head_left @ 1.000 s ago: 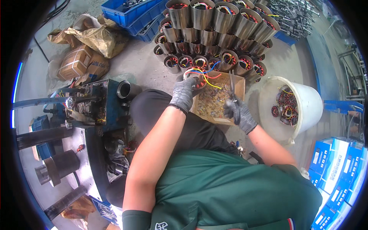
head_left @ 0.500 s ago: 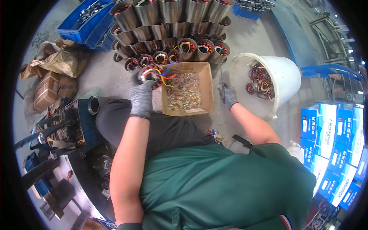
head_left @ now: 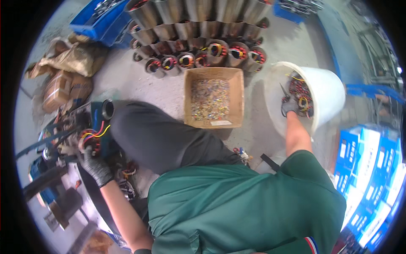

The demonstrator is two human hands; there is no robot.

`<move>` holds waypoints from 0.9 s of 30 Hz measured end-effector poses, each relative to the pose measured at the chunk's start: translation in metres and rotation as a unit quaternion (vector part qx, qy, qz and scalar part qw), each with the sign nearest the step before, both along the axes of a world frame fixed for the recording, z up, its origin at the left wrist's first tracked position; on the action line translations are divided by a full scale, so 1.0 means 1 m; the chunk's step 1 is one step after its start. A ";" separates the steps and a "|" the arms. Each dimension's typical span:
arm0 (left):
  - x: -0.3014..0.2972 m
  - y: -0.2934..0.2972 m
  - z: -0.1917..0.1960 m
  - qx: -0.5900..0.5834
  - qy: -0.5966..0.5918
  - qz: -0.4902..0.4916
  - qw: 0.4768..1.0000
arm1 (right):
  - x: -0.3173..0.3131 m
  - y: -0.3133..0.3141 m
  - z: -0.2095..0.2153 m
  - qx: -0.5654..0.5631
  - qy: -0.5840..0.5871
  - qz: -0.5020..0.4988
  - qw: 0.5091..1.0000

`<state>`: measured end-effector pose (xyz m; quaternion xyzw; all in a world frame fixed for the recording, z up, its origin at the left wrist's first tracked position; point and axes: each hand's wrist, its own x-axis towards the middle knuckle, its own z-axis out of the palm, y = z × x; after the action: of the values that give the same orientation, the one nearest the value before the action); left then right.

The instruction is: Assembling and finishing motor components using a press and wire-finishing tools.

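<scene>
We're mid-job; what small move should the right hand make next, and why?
Probably have the right hand grip one of the loose stators in the white bucket, with the scissors angled off the windings. The hand is already at the bucket's mouth beside them, while the left hand is occupied with a wired stator far to the left.
</scene>
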<state>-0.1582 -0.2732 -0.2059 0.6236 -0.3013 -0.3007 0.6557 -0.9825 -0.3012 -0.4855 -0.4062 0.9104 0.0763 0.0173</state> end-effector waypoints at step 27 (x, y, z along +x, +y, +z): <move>0.132 0.166 -0.378 0.402 -0.020 0.042 0.914 | 0.078 0.011 0.044 -0.033 -0.143 0.036 0.988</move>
<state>-0.0258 -0.1068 -0.5842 0.8526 -0.1411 -0.3560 0.3556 -0.9048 -0.2903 -0.4412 -0.4457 0.8854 -0.0123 0.1313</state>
